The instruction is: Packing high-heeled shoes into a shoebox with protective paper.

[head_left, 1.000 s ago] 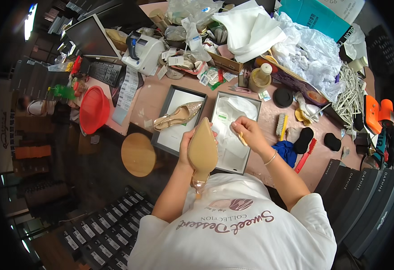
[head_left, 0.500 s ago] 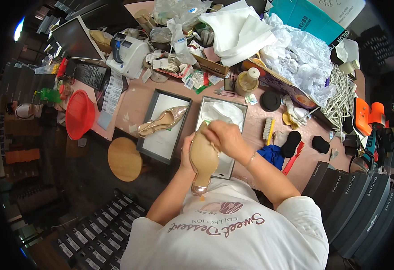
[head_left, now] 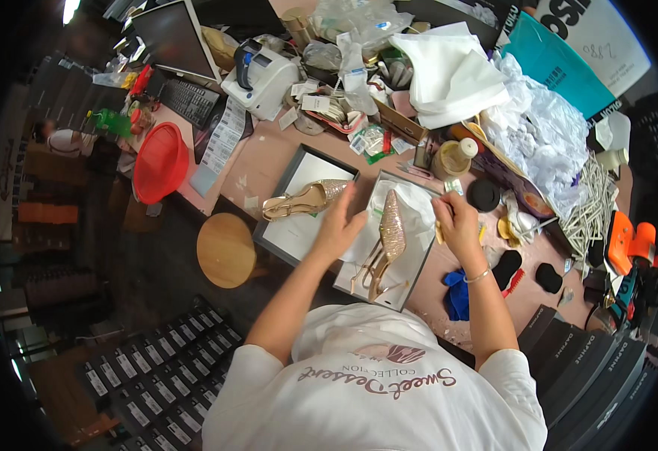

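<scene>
A glittery gold slingback heel (head_left: 391, 237) lies in the white-lined grey shoebox (head_left: 418, 264), its toe pointing away from me. Its mate, another gold slingback (head_left: 306, 200), rests on its side in the second grey box part (head_left: 273, 246) to the left. Between the two shoes hovers my left hand (head_left: 338, 231), fingers stretched and holding nothing. Off the right edge of the shoebox, my right hand (head_left: 458, 225) has its fingers curled together. A small pale yellowish bit shows at its fingertips, too small to name. White tissue paper (head_left: 418, 207) fills the far end of the shoebox.
Right of the box lie a blue cloth (head_left: 457, 295), black pads (head_left: 548, 278) and a red brush (head_left: 514, 283). A glue jar (head_left: 453, 159) stands behind. A red basin (head_left: 161, 163) and a round wooden stool (head_left: 226, 250) are at the left. Shoeboxes (head_left: 569, 346) stack at right.
The shoe that both hands held sole up now lies in the right box. My hands have let go of it and moved apart, and the view has shifted.
</scene>
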`<state>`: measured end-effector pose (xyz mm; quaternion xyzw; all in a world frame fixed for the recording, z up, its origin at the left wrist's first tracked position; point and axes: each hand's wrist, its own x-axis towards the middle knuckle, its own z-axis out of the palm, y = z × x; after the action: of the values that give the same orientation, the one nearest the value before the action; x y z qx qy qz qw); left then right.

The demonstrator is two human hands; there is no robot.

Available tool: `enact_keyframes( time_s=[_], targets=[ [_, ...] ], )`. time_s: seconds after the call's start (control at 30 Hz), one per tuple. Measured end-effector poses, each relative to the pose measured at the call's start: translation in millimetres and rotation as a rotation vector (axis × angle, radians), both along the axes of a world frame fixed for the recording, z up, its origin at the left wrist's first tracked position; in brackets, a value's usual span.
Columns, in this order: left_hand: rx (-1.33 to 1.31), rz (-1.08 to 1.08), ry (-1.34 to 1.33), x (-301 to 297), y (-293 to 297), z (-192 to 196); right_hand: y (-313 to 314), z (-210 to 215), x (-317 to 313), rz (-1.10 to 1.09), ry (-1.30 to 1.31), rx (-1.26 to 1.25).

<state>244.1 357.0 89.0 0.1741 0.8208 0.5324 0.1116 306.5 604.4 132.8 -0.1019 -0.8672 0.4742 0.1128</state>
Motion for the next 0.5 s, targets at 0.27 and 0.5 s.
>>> enact_keyframes(
  time_s=[0.27, 0.5],
  targets=[
    [-1.212, -0.320, 0.427, -63.4, -101.3, -61.1, -12.1, -25.9, 40.9, 0.030, -0.246, -0.247],
    [-0.049, -0.283, -0.489, -48.3, -100.3, 18.6, -16.3, 0.3, 32.3, 0.062, -0.193, -0.386]
  ],
)
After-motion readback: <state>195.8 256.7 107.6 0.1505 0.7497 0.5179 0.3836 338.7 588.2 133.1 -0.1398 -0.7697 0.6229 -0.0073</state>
